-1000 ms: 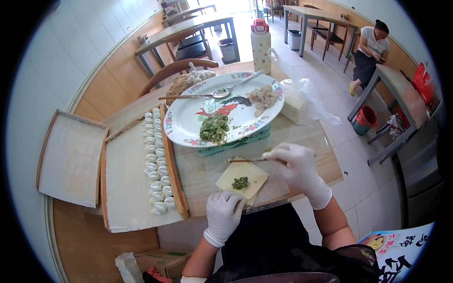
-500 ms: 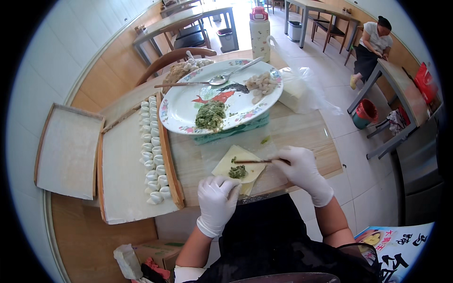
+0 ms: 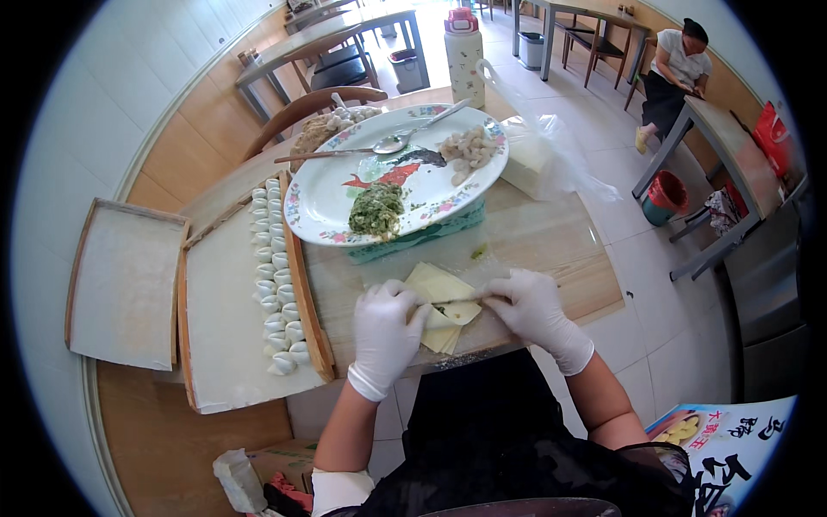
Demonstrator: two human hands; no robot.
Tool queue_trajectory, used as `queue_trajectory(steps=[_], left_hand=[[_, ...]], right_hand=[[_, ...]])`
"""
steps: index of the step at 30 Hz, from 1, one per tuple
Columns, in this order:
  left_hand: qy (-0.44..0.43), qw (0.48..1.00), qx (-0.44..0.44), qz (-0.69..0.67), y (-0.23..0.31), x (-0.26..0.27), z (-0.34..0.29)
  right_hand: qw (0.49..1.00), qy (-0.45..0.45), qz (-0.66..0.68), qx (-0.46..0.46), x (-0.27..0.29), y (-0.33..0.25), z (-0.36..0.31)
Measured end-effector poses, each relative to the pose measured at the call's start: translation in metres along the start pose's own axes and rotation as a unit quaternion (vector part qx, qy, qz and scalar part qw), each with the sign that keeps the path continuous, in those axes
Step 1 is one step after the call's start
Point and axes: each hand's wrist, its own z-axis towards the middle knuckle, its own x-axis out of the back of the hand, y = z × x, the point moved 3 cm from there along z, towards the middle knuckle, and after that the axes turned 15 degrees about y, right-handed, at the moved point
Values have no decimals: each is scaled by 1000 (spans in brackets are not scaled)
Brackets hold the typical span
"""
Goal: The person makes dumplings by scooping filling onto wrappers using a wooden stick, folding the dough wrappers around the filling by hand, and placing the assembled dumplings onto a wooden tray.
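Note:
Both of my hands wear white gloves and meet over a square, pale yellow dough wrapper (image 3: pixel 450 315). Its edge is folded over the green filling, a bit of which still shows. My left hand (image 3: pixel 386 332) pinches the wrapper at its left side. On the other side, the fingers of my right hand (image 3: pixel 532 312) are closed at the end of a thin stick (image 3: pixel 458 301), which lies across the fold. More wrappers (image 3: pixel 431 281) lie beneath. Beyond them, a large oval plate (image 3: pixel 301 205) carries green filling (image 3: pixel 376 209), peeled shrimp (image 3: pixel 472 153) and a spoon (image 3: pixel 389 145).
To the left, a wood-framed tray (image 3: pixel 220 310) holds rows of folded dumplings (image 3: pixel 277 289), beside another framed tray (image 3: pixel 129 280). The plate rests on a green box (image 3: pixel 422 241). A bottle (image 3: pixel 463 65) and plastic bag (image 3: pixel 551 155) stand behind. Another person (image 3: pixel 680 69) sits far right.
The wrapper has been folded over its filling, covering most of it. My right hand has lowered the stick onto the wrapper, and my left hand has moved up to its left edge.

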Motion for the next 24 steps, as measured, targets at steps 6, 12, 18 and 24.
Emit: queue_trajectory(steps=[6, 12, 18, 24], left_hand=[[-72, 994, 52, -65, -13, -14, -2], [-100, 987, 69, -107, -22, -18, 2], [-12, 993, 61, -100, -12, -9, -9], [18, 988, -147, 42, 3, 11, -26]], right_hand=[[1000, -13, 14, -1, -1, -9, -18], [1000, -7, 11, 12, -1, -13, -23], [1000, 10, 16, 10, 0, -15, -23], [1000, 22, 11, 15, 1, -14, -25]])
